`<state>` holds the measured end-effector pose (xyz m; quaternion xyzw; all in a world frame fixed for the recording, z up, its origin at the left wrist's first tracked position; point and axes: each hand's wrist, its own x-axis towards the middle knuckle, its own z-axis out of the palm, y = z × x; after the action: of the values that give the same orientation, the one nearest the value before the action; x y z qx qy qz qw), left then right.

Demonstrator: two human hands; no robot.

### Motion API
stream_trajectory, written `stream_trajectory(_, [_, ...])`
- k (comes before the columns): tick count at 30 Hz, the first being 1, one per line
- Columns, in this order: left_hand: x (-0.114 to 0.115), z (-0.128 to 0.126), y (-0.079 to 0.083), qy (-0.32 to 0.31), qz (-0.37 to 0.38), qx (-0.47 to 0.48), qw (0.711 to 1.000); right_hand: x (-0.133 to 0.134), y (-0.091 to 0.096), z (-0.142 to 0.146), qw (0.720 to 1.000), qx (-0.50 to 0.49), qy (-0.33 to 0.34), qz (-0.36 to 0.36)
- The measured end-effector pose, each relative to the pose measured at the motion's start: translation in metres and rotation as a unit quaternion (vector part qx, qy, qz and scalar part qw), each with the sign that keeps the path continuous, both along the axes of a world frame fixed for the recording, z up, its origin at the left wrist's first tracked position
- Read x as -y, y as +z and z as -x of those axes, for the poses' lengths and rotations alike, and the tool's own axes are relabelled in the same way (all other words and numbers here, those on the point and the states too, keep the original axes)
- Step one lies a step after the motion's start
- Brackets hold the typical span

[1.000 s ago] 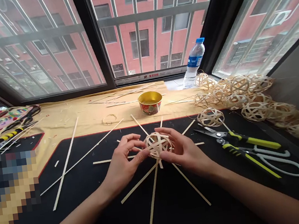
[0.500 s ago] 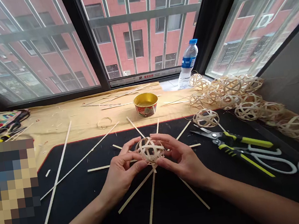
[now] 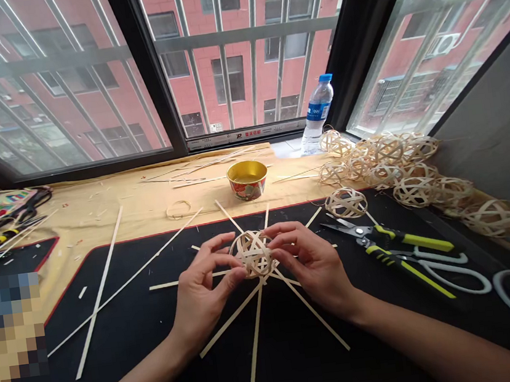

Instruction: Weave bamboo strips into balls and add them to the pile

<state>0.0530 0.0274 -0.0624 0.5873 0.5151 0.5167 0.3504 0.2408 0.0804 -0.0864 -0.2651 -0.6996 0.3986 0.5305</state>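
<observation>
A half-woven ball of pale bamboo strips (image 3: 253,252) is held between both hands just above the black mat (image 3: 163,351). My left hand (image 3: 201,293) pinches its left side with thumb and fingers. My right hand (image 3: 311,264) grips its right side, fingers curled over the top. Several long loose strip ends (image 3: 254,346) fan out from the ball across the mat toward me and away from me.
Yellow-handled shears (image 3: 392,245) and white scissors (image 3: 454,265) lie right of my hands. Several finished woven balls (image 3: 401,167) are heaped along the right window. A gold bowl (image 3: 247,179), a water bottle (image 3: 316,114) and spare strips (image 3: 100,290) sit on the tan cloth.
Both hands have turned the ball between the fingers, and the weave now looks tighter and rounder. The hands stay in the same spot on the mat.
</observation>
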Motion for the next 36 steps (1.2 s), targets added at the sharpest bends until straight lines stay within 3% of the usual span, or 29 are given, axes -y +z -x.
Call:
stream_trajectory(3, [0.001, 0.001, 0.000, 0.040, -0.074, -0.023, 0.996, 0.002, 0.003, -0.001, 0.998, 0.040, -0.023, -0.050])
stream_trajectory(6, [0.002, 0.001, 0.001, 0.029, -0.116, -0.112, 0.987, 0.004, 0.004, 0.000, 0.995, 0.056, -0.030, -0.076])
stream_trajectory(10, [0.004, -0.001, 0.002, 0.015, -0.129, -0.172, 0.977, 0.006, 0.003, 0.001, 0.994, 0.062, -0.034, -0.086])
stream_trajectory(18, [0.007, -0.004, -0.001, 0.011, -0.128, -0.159, 0.979, 0.003, 0.002, 0.002, 0.988, 0.081, -0.040, -0.126])
stream_trajectory(24, [0.004, -0.003, 0.001, 0.033, -0.064, -0.149, 0.986, 0.004, 0.002, 0.001, 0.978, 0.108, -0.040, -0.171])
stream_trajectory(31, [0.000, -0.001, 0.007, -0.024, 0.078, -0.091, 0.992, 0.005, 0.005, 0.000, 0.974, 0.108, -0.011, -0.199])
stream_trajectory(36, [0.000, -0.001, 0.011, -0.053, 0.105, -0.044, 0.992, 0.006, 0.004, -0.001, 0.974, 0.095, 0.004, -0.207])
